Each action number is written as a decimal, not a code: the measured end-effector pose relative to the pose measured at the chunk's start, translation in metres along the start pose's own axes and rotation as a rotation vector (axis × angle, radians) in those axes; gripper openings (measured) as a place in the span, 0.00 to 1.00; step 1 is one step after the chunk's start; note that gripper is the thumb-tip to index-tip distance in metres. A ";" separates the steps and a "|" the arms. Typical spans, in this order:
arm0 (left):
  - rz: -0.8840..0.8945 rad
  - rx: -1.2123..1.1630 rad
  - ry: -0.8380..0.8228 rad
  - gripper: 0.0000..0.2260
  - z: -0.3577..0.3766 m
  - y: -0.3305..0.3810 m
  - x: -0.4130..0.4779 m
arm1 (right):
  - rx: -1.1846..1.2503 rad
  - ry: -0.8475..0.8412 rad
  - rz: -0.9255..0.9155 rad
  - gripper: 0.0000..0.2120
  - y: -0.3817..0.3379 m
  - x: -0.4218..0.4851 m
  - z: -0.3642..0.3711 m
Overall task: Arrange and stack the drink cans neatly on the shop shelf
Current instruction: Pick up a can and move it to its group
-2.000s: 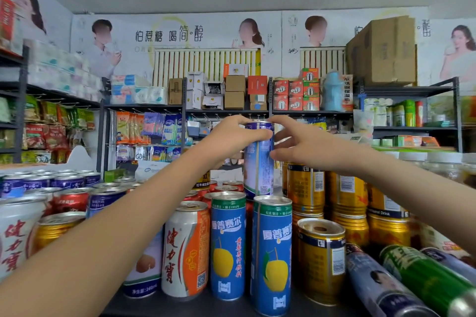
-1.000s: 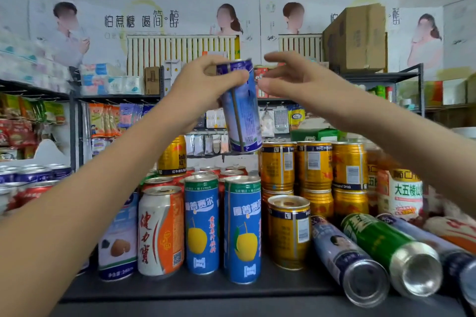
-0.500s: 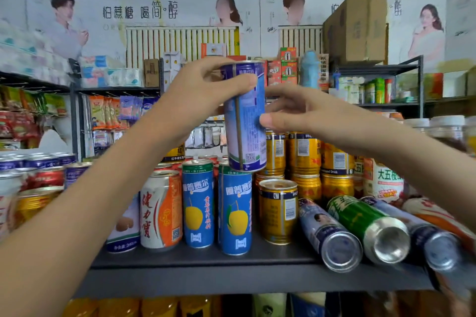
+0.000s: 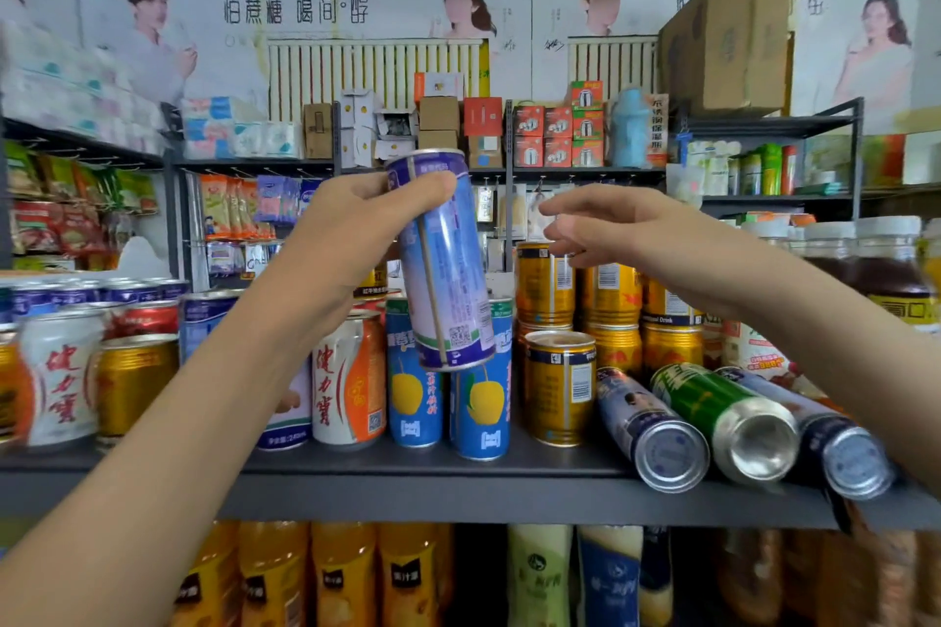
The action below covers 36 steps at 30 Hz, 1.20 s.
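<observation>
**Slim blue can held tilted over the shelf row**

The tall blue-and-white can [image 4: 445, 265] is in the air, with its long axis close to upright. Its top leans left and its base swings right. The base hangs in front of the tops of two blue cans with a yellow fruit [image 4: 413, 387], and contact cannot be told. A small code square and fine print run down its side, too small to read.

The left hand [image 4: 351, 239] grips the can near its upper rim, thumb across the front and fingers curled behind. The right hand [image 4: 611, 229] is just beside the can and apart from it, its fingers loosely spread and holding nothing.

On the grey metal shelf [image 4: 458, 494], a white-and-orange can [image 4: 349, 377] marked 健力寶 stands upright. Gold cans [image 4: 560, 387] are stacked to the right. Three cans [image 4: 723, 418] lie on their sides with their ends facing out. Orange-drink bottles [image 4: 305, 575] fill the level below.

A wall poster [image 4: 295, 8] behind reads 怕蔗糖 喝简醇, above racks of snacks and a cardboard box [image 4: 728, 41].
</observation>
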State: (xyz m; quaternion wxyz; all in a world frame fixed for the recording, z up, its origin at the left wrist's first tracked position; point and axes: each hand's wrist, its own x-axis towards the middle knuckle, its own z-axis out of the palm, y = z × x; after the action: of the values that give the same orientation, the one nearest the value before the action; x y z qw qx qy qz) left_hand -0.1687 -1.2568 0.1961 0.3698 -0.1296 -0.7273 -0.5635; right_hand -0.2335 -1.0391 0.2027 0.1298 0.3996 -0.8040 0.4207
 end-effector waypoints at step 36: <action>-0.131 -0.077 -0.121 0.15 -0.028 -0.055 -0.066 | -0.454 -0.125 0.062 0.32 0.000 0.013 0.060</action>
State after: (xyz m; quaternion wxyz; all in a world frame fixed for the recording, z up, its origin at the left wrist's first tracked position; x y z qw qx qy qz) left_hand -0.1452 -1.2853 0.1133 0.2821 -0.1298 -0.7331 -0.6051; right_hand -0.2347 -1.0926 0.1731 0.1534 0.3606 -0.8963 0.2075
